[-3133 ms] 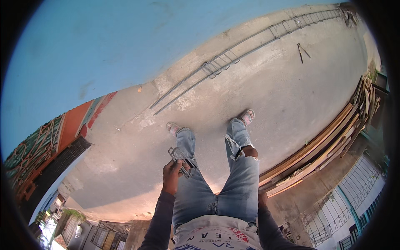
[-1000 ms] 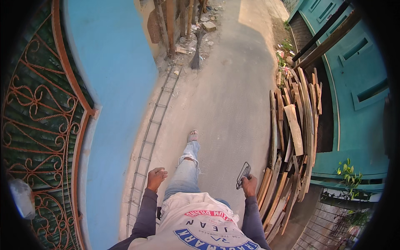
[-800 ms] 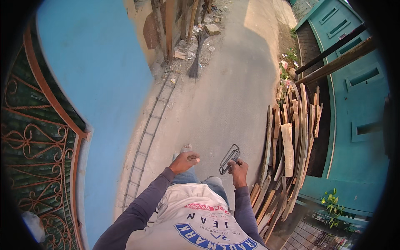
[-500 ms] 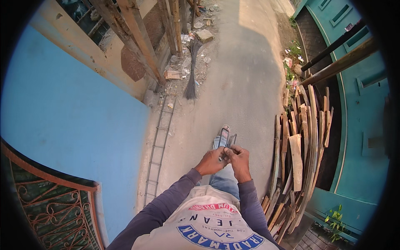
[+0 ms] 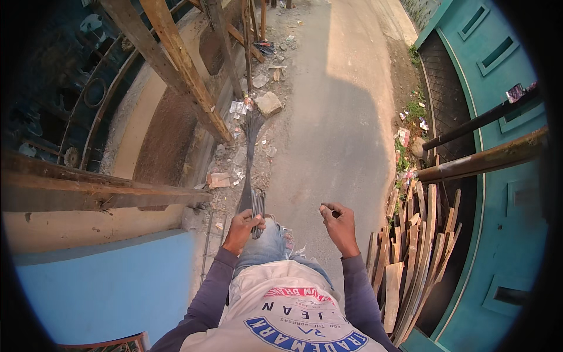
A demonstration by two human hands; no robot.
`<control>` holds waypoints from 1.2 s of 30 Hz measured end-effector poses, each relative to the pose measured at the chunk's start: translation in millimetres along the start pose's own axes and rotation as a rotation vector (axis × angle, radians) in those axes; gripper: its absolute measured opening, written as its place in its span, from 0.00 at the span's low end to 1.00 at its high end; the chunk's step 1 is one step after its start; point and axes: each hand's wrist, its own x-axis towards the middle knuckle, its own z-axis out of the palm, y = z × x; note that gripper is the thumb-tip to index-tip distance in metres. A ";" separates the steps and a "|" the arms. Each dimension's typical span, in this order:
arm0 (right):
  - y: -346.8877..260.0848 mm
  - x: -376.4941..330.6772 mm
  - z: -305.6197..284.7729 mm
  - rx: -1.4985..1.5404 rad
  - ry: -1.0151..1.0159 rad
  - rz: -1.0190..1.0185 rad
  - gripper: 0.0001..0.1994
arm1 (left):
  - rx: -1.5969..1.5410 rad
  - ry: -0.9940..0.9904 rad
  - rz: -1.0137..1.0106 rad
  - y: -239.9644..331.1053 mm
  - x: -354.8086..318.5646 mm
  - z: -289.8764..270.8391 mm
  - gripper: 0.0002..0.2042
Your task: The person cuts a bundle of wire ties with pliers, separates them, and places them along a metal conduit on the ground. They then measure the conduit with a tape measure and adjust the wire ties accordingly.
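Note:
My left hand is closed around a small bundle of thin bent metal rods, shaped like narrow rectangular loops, which stick up and forward from my fist over my left knee. My right hand hangs free in front of me on the right, its fingers curled in and nothing in them. About a hand's width separates the two hands. I stand on a concrete lane in torn jeans and a light shirt with purple sleeves.
A stack of wooden planks leans against a teal gate on my right. A blue wall and slanted timber beams stand at left. Rubble, a dark rod bundle and a ladder lie along the wall.
The metal rod bundle went from my right hand, through both hands together, into my left hand alone. My right hand has come off it and moved to the right. I walked up the lane.

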 end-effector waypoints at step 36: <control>-134.1 1139.1 -281.0 -0.079 0.165 0.421 0.18 | -0.334 0.363 -0.008 635.4 1093.3 162.1 0.09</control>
